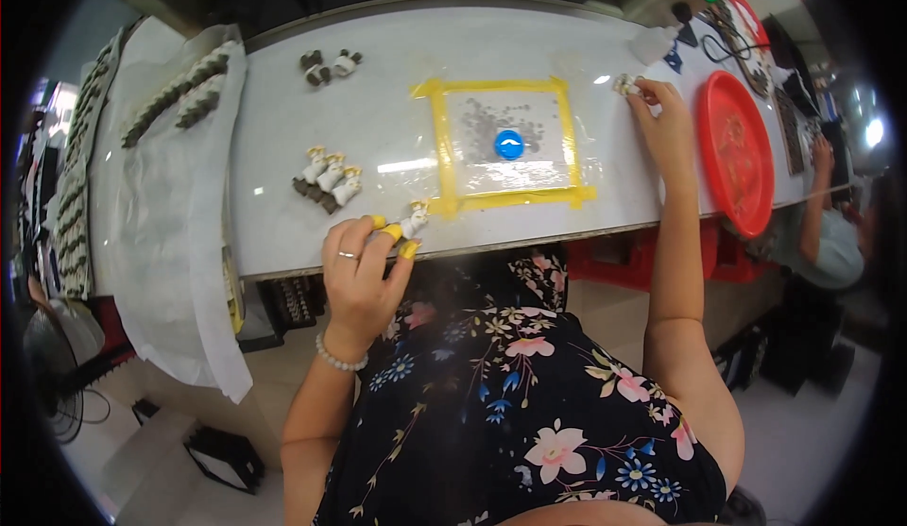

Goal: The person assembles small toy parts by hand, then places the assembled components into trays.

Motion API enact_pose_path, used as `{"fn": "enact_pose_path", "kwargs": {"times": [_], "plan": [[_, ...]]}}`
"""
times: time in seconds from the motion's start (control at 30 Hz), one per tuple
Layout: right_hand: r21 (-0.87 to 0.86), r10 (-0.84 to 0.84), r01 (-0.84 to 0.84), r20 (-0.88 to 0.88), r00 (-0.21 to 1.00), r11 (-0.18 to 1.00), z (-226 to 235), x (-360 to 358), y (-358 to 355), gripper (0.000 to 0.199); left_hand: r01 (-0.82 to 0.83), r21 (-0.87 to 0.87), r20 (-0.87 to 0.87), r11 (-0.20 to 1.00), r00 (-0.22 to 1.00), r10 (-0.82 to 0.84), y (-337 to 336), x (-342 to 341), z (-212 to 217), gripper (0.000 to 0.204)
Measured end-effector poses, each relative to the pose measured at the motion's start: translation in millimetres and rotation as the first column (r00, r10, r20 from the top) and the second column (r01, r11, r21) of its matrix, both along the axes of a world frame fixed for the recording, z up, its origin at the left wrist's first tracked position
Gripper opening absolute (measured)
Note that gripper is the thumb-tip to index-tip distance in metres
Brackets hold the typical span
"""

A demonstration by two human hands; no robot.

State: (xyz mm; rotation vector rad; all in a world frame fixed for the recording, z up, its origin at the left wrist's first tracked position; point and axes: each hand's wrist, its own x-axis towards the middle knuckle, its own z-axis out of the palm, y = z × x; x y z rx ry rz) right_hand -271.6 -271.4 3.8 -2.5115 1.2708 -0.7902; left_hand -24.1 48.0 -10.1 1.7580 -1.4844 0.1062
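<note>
My left hand [364, 266], with yellow covers on several fingertips, is closed on a small white figurine [414, 219] with yellowish details, held at the table's front edge. Just beyond it, several similar white figurines with dark bases [328, 180] lie side by side. My right hand [663, 120] is stretched to the far right, its thumb and fingers pinched at some small whitish pieces [625, 83]. What exactly sits between those fingertips is too small to make out. Between my hands, a blue round cap [509, 144] rests on a dark-spotted sheet framed with yellow tape [442, 148].
A red oval basin [710, 148] stands right of my right forearm. Small brown-and-white figures [326, 67] lie at the back left. Rows of dark-and-white pieces [179, 92] lie on white sheeting [170, 243] at the left. Another person [824, 233] is at the far right.
</note>
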Motion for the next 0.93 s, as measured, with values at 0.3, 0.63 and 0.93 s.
{"fn": "enact_pose_path", "kwargs": {"times": [0.3, 0.63, 0.93], "plan": [[0.051, -0.029, 0.029, -0.006, 1.000, 0.998, 2, 6, 34, 0.021, -0.255, 0.030, 0.193, 0.967, 0.950, 0.244, 5, 24, 1, 0.031], [0.059, -0.034, 0.029, 0.084, 0.996, 0.998, -8, 4, 51, 0.021, -0.239, 0.224, 0.123, 0.945, 0.969, 0.216, -11, 50, 12, 0.057], [0.103, 0.001, -0.017, 0.154, 0.988, 0.995, -18, 2, 47, 0.022, -0.138, 0.275, -0.018, 0.952, 0.989, 0.149, -15, 58, 17, 0.047]]}}
